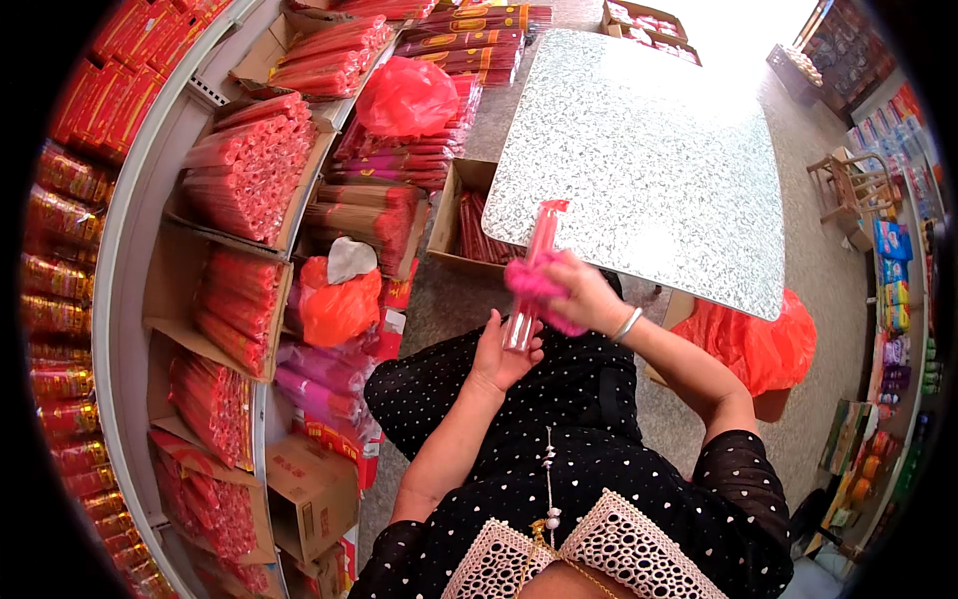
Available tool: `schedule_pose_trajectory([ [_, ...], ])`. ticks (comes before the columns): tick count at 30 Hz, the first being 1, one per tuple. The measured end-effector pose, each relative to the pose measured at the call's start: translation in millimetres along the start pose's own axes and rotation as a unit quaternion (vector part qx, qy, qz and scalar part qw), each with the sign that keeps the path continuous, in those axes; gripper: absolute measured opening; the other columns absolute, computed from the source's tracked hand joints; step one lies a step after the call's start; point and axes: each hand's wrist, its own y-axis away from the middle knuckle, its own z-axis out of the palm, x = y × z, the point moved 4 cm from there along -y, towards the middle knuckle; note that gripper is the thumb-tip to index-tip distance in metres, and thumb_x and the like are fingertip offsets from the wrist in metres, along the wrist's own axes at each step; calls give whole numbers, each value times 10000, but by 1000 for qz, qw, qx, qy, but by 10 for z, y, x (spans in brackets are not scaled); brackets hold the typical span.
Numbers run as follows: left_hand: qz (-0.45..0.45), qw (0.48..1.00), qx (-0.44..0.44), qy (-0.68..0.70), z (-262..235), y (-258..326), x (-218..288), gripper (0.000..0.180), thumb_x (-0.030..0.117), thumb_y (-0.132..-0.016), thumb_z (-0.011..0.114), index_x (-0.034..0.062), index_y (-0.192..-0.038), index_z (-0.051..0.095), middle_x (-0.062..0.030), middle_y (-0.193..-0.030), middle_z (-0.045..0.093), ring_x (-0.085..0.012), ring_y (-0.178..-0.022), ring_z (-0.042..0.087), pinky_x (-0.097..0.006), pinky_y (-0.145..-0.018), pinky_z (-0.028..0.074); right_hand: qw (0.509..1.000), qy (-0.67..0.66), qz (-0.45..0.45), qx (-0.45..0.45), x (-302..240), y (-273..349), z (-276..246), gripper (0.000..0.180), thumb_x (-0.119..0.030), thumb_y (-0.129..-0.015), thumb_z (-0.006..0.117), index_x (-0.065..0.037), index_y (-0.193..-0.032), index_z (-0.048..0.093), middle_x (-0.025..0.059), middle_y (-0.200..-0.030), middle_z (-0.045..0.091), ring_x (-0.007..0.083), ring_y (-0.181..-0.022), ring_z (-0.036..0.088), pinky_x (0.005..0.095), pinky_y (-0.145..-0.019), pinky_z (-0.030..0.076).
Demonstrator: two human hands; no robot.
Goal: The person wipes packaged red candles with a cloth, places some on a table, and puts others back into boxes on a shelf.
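Note:
My left hand [506, 353] grips the lower end of a long red pack in clear plastic wrap [543, 234], its fingers curled round it. The pack looks like those stacked on the shelves; what is inside cannot be made out for certain. It is held tilted, its red upper end reaching over the near left part of the tabletop. My right hand [591, 296] is closed on a bright pink cloth [537, 280] and presses it around the pack's middle. That stretch of the pack is hidden by the cloth.
A white speckled table [639, 150] stands ahead. Shelves on the left hold cardboard boxes [225, 359] of red wrapped packs. An open carton [459, 215] sits left of the table. A red plastic bag [753, 344] lies to the right, and a wooden chair [853, 185] stands farther off.

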Motion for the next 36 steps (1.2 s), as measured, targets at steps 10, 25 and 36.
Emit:
schedule_pose_trajectory([
  [10,-12,1000,-8,2,-267,-75,-20,399,410,-935,379,67,-1055,543,-98,-878,598,-214,-702,544,-343,-615,433,991,106,83,-1,462,-525,68,265,-141,-767,596,-98,-1027,572,165,-1086,522,360,-934,572,417,-805,496],
  [25,34,999,-11,11,6,-48,41,394,424,-870,505,110,-1103,553,-75,-1067,601,-237,-965,575,-435,-834,461,981,77,-72,-160,-369,231,323,297,-186,-690,638,-79,-961,582,149,-925,482,328,-857,564,408,-679,514],
  [36,29,999,29,-22,-86,-108,110,326,358,-925,433,75,-1034,553,-96,-852,600,-208,-701,548,-328,-592,436,972,220,67,-58,192,-577,-73,343,-145,-746,589,-138,-1089,591,140,-996,533,318,-877,553,403,-743,501],
])
